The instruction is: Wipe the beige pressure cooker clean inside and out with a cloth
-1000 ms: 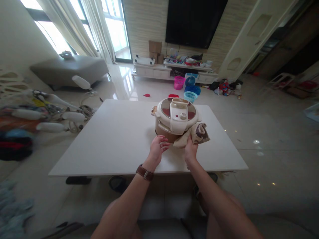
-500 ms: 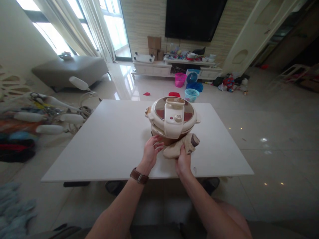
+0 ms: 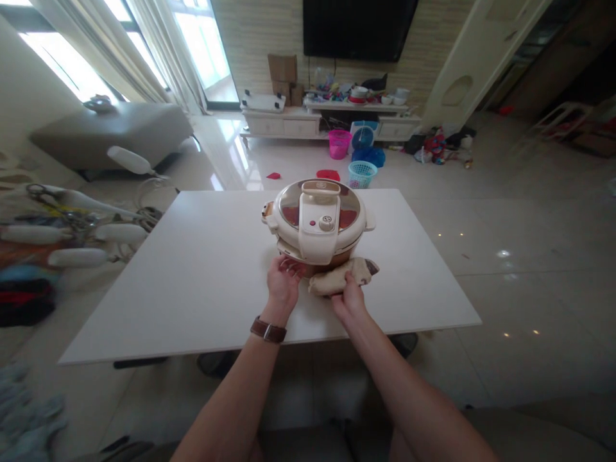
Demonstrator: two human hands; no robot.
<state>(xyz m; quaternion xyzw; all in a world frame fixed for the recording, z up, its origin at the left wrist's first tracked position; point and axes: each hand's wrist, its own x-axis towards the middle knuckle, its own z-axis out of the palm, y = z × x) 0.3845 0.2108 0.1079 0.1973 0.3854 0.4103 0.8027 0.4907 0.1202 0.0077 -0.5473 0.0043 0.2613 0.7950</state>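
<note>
A cream and brown electric cooker (image 3: 319, 249) stands upright on the white table, its lid shut. Through the lid's clear window something reddish-brown shows on both sides of the central panel, which carries a knob and a red button. My right hand (image 3: 350, 299) grips a folded beige cloth (image 3: 330, 282) with a dark patch at one end, just in front of the cooker's base. My left hand (image 3: 283, 282) is at the cooker's lower front left, palm up, fingers apart and partly curled. Whether its fingertips touch the cooker I cannot tell.
The white table (image 3: 216, 256) has its near edge just in front of me. Beyond it on the floor are a light blue basket (image 3: 362, 173), a pink basket (image 3: 339, 145) and a red item (image 3: 328, 174). White-ended equipment with cables (image 3: 120, 232) stands to the left.
My left hand has moved up closer to the cooker's base. My right hand has shifted the cloth slightly, and it lies flatter. The whole view has turned a little.
</note>
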